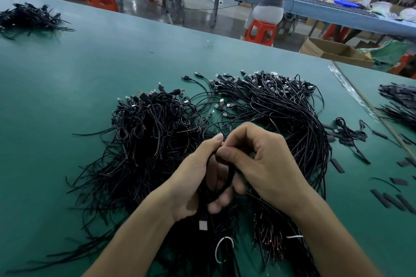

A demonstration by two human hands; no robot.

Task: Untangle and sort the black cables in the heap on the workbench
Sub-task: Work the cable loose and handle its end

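Far left: one small pile [29,18] on bench [90,69], well apart. Centre: one big heap [153,141], cables beyond counting. Over it, left hand [193,182] curled round one looped cable [230,175], plug [203,225] hanging below; right hand [265,164] pinches same loop at top. Blurred, probably one cable only. Step: freeing single cable. Next: draw it clear without snagging, lay aside. Far right: second pile [398,105].

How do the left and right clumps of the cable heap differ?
The left clump is looped and knotted; the right clump runs in a near-parallel sweep. The left clump's plugs point every way; the right clump's plugs bunch at its far end. Both are black cables on the green bench.
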